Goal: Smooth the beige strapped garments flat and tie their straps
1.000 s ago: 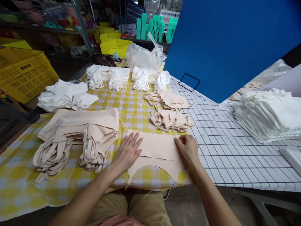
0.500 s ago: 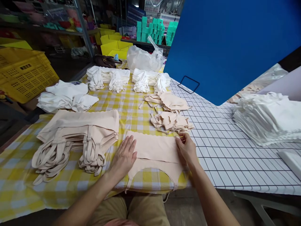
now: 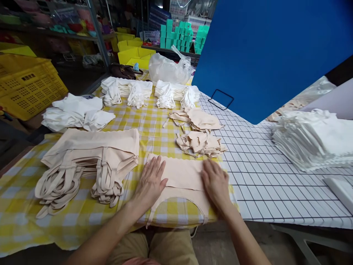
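The beige garment (image 3: 182,176) lies at the worktop's (image 3: 261,176) near edge, between the beige stack (image 3: 91,158) and bare grid cloth. My left hand (image 3: 150,182) and right hand (image 3: 216,182) press flat on it, fingers spread, gripping nothing.

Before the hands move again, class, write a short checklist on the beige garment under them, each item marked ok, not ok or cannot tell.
1. Left hand flat on the beige garment: ok.
2. Right hand flat on its other end: ok.
3. Garment lies wholly on the yellow checked cloth: not ok, its lower loop reaches the table edge.
4. Garment apart from the beige stack to the left: ok.
5. Garment apart from the small beige pile behind: cannot tell, the edges run close.
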`<control>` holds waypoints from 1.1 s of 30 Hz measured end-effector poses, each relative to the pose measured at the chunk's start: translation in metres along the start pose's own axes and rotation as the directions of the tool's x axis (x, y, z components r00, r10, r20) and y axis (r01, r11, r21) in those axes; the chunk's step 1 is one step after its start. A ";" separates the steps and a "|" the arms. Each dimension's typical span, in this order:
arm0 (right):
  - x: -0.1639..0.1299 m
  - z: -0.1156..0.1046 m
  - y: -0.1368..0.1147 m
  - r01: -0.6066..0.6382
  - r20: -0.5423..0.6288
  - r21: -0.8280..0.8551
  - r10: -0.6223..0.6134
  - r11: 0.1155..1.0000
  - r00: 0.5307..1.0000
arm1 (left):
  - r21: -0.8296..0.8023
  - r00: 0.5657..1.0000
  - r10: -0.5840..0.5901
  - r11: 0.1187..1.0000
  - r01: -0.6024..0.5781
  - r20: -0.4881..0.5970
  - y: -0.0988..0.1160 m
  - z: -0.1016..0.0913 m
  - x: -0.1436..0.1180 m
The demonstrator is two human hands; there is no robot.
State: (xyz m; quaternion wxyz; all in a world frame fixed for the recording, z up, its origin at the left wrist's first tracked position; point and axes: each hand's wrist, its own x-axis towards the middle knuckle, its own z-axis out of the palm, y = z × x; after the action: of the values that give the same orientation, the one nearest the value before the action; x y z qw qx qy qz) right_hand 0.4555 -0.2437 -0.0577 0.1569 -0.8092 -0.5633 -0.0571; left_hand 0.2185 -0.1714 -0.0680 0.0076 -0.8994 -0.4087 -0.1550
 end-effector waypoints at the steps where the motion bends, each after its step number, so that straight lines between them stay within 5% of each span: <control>1: -0.005 0.002 -0.002 0.058 0.061 -0.021 -0.057 0.998 0.997 | -0.005 0.999 0.028 1.000 -0.028 0.026 0.001 0.001 0.002; 6: -0.017 0.004 0.004 0.182 0.214 -0.009 -0.176 0.983 0.961 | 0.016 0.995 0.049 0.999 -0.050 0.081 -0.001 0.008 -0.002; 15: -0.017 0.007 0.012 0.113 0.105 -0.077 -0.105 0.991 0.989 | 0.098 0.998 -0.049 0.994 0.045 0.044 -0.008 0.010 -0.017; 23: -0.022 0.001 0.010 0.060 -0.109 -0.037 -0.064 0.997 0.992 | 0.094 0.995 -0.095 0.991 0.093 0.016 -0.022 0.009 -0.030; 33: -0.017 0.002 0.006 0.123 0.132 -0.083 -0.112 0.989 0.985 | 0.016 0.993 -0.049 0.999 0.048 0.105 0.010 0.004 0.013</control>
State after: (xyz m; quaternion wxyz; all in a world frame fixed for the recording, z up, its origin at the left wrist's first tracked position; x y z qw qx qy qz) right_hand 0.4547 -0.2602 -0.0658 0.0801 -0.7829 -0.6157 -0.0404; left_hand 0.2352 -0.1675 -0.0668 -0.0118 -0.8961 -0.4312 -0.1049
